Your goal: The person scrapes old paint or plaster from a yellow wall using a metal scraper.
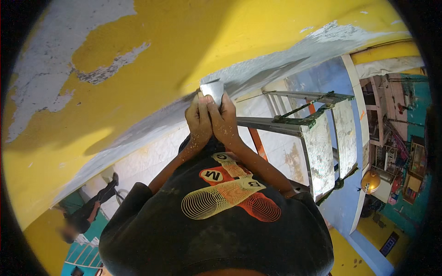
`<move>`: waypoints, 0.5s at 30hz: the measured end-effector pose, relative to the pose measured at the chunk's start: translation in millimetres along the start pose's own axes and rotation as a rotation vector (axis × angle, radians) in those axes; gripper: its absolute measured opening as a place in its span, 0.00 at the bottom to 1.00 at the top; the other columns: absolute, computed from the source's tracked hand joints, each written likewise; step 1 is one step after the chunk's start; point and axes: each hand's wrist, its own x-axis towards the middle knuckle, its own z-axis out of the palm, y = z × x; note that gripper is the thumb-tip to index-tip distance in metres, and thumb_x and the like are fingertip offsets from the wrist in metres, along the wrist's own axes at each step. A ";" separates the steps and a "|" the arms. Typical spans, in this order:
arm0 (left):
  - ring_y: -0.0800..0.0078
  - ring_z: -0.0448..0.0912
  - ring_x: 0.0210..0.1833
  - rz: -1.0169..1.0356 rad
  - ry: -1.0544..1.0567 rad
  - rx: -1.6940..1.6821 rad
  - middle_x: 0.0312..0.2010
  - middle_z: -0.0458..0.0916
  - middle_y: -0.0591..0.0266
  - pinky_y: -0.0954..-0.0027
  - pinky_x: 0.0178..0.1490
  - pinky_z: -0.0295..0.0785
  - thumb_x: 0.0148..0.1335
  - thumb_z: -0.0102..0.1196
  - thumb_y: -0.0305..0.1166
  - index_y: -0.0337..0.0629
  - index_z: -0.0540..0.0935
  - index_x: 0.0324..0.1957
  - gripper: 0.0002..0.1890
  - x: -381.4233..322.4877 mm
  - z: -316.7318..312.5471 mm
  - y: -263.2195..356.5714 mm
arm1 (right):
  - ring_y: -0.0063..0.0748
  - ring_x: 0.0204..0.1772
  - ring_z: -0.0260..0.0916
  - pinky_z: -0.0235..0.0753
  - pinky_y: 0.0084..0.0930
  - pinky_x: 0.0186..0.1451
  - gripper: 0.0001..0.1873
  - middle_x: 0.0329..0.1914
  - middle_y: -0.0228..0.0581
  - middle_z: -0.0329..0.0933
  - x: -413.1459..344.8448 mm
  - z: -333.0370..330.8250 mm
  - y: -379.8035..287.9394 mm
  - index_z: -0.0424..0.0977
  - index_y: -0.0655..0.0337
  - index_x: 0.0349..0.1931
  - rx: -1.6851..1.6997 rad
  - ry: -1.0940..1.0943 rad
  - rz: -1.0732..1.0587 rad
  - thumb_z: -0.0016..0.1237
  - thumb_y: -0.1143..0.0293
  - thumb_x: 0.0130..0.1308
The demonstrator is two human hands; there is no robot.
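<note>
Both hands are together in front of my chest around a metal scraper blade [213, 91]. My left hand [198, 119] and my right hand [224, 120] press on its lower part with the thumbs and fingers, and any handle is hidden by them. The blade's broad edge meets the yellow painted wall [179, 45] at the border of a bare grey strip [255, 74]. Pale paint flakes cling to my wrists and forearms.
A weathered stepladder [319, 155] stands close on my right, with rope tied on its frame. Larger peeled patches [51, 58] show on the wall's left. Another person [86, 214] is at the lower left. Shelves [414, 158] and a gold-coloured helmet [370, 181] are far right.
</note>
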 end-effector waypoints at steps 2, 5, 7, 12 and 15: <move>0.81 0.65 0.28 -0.035 0.007 -0.017 0.23 0.70 0.66 0.74 0.29 0.62 0.73 0.40 0.33 0.34 0.71 0.31 0.15 -2.0 0.9 -13.1 | 0.34 0.39 0.72 0.72 0.29 0.43 0.14 0.36 0.45 0.75 0.0 -1.6 10.4 0.70 0.67 0.47 -0.041 -0.001 0.050 0.43 0.63 0.72; 0.81 0.66 0.30 -0.030 -0.011 -0.028 0.25 0.71 0.67 0.74 0.31 0.64 0.74 0.39 0.35 0.34 0.72 0.33 0.16 4.9 3.6 13.4 | 0.33 0.39 0.72 0.72 0.28 0.45 0.14 0.37 0.45 0.75 1.2 -2.9 -6.8 0.70 0.68 0.47 -0.037 0.018 0.006 0.43 0.64 0.72; 0.80 0.67 0.31 0.031 -0.033 -0.028 0.26 0.71 0.68 0.74 0.33 0.65 0.74 0.38 0.37 0.34 0.73 0.34 0.17 8.5 3.4 22.6 | 0.34 0.40 0.72 0.72 0.29 0.45 0.15 0.38 0.45 0.75 7.8 -0.5 -31.3 0.70 0.68 0.46 0.141 -0.042 -0.108 0.43 0.63 0.72; 0.81 0.67 0.31 -0.033 -0.030 -0.008 0.27 0.72 0.69 0.75 0.34 0.65 0.74 0.38 0.38 0.34 0.74 0.36 0.17 0.9 0.4 8.0 | 0.29 0.45 0.71 0.70 0.27 0.50 0.13 0.42 0.44 0.75 -0.9 -2.8 -6.5 0.68 0.68 0.51 0.041 -0.030 0.052 0.42 0.70 0.73; 0.82 0.67 0.31 -0.039 -0.039 -0.021 0.27 0.71 0.69 0.76 0.33 0.65 0.74 0.38 0.38 0.34 0.74 0.36 0.17 7.9 2.6 21.2 | 0.29 0.44 0.71 0.71 0.27 0.48 0.13 0.41 0.44 0.75 4.6 -3.4 -22.5 0.68 0.68 0.51 0.177 -0.082 -0.044 0.41 0.69 0.73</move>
